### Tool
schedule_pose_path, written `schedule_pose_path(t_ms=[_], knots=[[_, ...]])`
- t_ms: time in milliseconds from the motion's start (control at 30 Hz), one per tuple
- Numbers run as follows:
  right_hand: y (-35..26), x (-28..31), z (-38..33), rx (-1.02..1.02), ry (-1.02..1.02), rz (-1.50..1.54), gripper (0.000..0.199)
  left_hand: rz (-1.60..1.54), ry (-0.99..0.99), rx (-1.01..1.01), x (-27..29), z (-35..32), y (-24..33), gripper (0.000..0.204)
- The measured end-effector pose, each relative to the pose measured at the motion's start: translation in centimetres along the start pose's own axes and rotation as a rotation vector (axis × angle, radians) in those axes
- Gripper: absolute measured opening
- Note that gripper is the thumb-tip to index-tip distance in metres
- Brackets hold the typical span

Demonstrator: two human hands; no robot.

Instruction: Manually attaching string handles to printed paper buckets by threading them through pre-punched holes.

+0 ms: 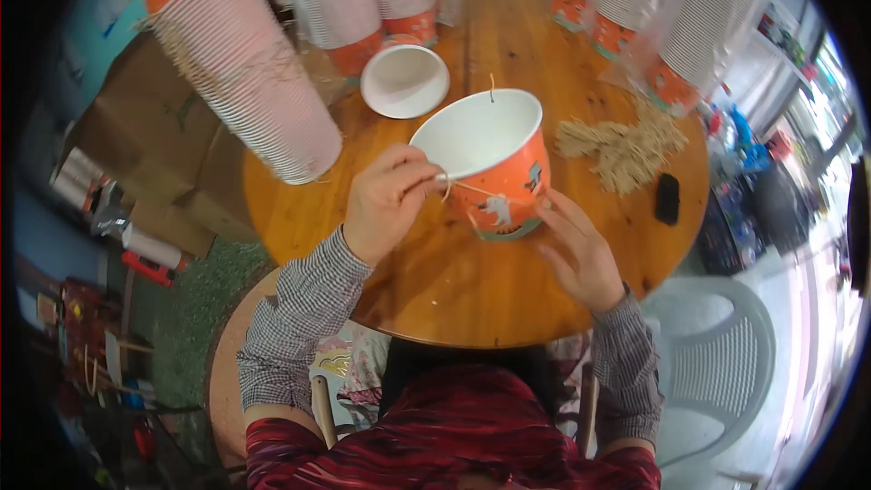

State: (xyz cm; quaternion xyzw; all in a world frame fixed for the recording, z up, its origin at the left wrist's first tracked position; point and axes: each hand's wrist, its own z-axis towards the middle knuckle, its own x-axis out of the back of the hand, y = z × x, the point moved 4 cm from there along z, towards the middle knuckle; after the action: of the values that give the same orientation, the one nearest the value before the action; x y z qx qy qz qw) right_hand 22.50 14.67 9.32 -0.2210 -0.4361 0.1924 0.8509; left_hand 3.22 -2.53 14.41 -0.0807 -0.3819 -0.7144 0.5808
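Bucket (497, 171) between left hand (388, 206), pinching string (446, 181), and right hand (582, 256), spread against side.

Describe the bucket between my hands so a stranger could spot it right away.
Find the round wooden table, then look between the left hand and right hand. There, an orange, white-lined bucket tilts. Unlike the white bowl behind it, it shows grey and white figures and a cord across its orange side.

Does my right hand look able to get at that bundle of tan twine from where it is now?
Probably yes: the twine bundle lies just beyond your right hand, with only bare tabletop between them, though your fingers would likely have to leave the orange paper bucket first.
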Motion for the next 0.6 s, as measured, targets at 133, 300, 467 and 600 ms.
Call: schedule_pose_path(t_ms=[133, 300, 467, 600], knots=[[-0.5, -0.4, 1.5, 0.022, 0.194, 0.081, 0.042, 0.067, 0.189, 0.069, 7.3, 3.8, -0.9, 0.010], [0.3, -2.8, 3.2, -0.026, 0.243, 0.257, 0.029, 0.071, 0.499, 0.116, 18.8, 12.4, -2.0, 0.021], [4.0, -6.1, 2.9, -0.132, 0.238, 0.366, 0.022, -0.013, 0.590, -0.028, 31.0, 25.0, -11.0, 0.024], [5.2, -8.3, 2.1, -0.248, 0.137, 0.501, 0.020, -0.644, 0.518, -0.196, 42.5, 30.4, -18.9, 0.021]])
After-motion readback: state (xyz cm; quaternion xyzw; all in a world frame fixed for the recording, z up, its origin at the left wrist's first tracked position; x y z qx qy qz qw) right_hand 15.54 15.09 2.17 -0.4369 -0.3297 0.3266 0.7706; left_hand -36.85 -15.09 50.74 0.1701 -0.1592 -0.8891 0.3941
